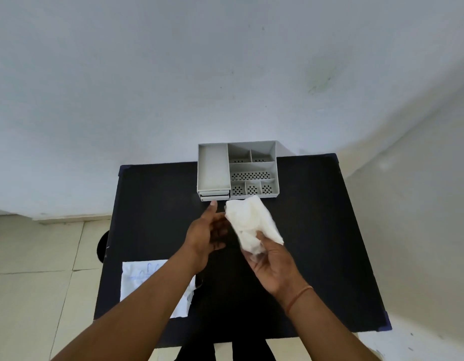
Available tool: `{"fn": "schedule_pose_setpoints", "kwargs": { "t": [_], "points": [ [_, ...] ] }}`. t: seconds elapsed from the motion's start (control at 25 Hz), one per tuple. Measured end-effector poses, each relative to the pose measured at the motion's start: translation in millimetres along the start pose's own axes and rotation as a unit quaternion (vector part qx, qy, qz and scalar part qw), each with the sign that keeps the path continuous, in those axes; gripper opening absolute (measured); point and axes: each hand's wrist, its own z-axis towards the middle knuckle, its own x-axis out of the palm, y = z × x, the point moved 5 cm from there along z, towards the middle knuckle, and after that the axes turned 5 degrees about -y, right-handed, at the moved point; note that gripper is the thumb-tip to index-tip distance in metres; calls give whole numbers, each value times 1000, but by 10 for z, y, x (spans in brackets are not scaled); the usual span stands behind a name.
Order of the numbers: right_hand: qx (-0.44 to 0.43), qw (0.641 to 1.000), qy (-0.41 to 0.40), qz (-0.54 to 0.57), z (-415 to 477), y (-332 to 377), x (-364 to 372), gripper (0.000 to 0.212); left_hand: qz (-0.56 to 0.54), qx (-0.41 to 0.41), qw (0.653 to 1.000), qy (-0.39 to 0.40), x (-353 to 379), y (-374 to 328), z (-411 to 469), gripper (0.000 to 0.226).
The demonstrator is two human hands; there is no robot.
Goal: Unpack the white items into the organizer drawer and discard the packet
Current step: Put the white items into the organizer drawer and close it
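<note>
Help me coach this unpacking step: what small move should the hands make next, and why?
Probably bring the left hand across to grip the free upper end of the packet. The right hand pinches only its lower end, the left is open beside it without touching, and the packet looks unopened. The organizer sits just beyond, its drawers apparently shut, so opening the packet likely comes first.

Your black tabletop point(152, 209) carries 2 things: a grey organizer point(237, 170) at its far edge, and a flat white printed packet point(137, 282) at its near left edge.
</note>
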Motion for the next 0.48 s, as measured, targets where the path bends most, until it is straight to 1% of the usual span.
{"fn": "schedule_pose_setpoints", "kwargs": {
  "t": [0.12, 0.2, 0.32, 0.48],
  "points": [
    [10, 1000, 0, -9, 86, 165, -52, 30, -77, -36, 993, -86, 18, 36, 388, 30],
    [11, 1000, 1, -14, 110, 245, -81, 28, -145, -51, 980, -126, 69, -1, 626, 23],
    [16, 999, 0, -29, 121, 270, -138, 31, -208, -46, 963, -164, 145, -150, 947, 24],
    [25, 999, -13, -39, 153, 223, -200, 34, -280, -34, 937, -208, 161, -279, 1163, 29]
  ]
}}
